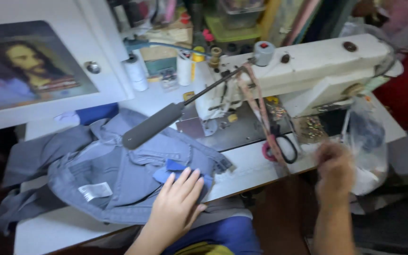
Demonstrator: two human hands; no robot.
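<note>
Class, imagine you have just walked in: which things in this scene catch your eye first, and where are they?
The white sewing machine stands at the upper right, its grey lamp arm reaching down left. A grey-blue garment spreads over the table's left, with the left hand flat on it. At the right edge, the blurred right hand is beside a clear plastic bag.

Matt grey cloth garment [119, 174]; glossy clear plastic bag [367, 141].

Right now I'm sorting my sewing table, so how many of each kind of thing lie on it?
Grey garment: 1
Blue fabric piece: 1
Sewing machine: 1
Scissors: 1
White thread spools: 2
Clear plastic bag: 1
Total: 7
</note>
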